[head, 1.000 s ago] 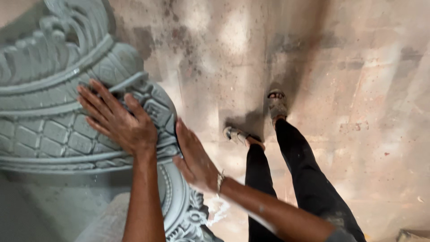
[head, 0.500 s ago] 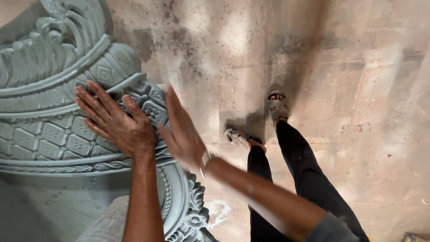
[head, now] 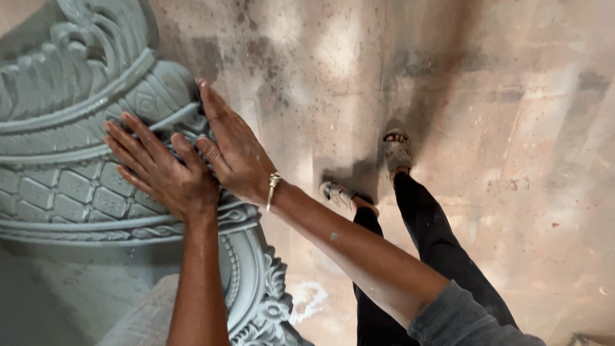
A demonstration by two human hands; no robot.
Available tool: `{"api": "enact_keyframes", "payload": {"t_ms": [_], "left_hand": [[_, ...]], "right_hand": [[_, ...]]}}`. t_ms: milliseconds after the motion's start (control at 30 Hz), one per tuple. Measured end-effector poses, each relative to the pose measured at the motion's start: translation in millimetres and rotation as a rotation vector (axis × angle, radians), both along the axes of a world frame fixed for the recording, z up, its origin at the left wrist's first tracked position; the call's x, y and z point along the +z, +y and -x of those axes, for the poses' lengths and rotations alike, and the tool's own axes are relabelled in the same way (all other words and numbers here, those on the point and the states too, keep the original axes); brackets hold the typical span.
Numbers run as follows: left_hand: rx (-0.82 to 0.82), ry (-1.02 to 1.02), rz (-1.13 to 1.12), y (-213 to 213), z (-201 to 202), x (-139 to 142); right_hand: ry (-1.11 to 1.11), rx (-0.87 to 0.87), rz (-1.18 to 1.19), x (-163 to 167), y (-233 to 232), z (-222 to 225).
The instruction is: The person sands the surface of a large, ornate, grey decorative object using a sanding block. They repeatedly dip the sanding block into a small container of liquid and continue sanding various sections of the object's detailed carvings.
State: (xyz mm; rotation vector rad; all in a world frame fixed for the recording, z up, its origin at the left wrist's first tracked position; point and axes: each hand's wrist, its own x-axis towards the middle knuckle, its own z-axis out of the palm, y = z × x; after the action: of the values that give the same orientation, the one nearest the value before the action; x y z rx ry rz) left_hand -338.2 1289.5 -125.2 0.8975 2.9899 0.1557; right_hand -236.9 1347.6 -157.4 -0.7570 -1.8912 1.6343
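Right hand (head: pixel 234 150) now beside left hand (head: pixel 163 170)

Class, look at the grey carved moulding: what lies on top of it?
Both hands lie flat on the grey carved moulding: the left hand over the lattice band, the right hand beside it near the edge. The carving beneath their palms is covered and cannot be seen.
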Motion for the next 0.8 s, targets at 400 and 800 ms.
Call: {"api": "enact_keyframes", "payload": {"t_ms": [400,800], "left_hand": [[-0.246,0.089,0.291,1,-21,3],[-0.276,0.006,0.011,-84,-112,21]], "right_hand": [[-0.320,0.144,0.507,-20,-24,-179],[-0.110,0.352,-0.140,165,5,-74]]}}
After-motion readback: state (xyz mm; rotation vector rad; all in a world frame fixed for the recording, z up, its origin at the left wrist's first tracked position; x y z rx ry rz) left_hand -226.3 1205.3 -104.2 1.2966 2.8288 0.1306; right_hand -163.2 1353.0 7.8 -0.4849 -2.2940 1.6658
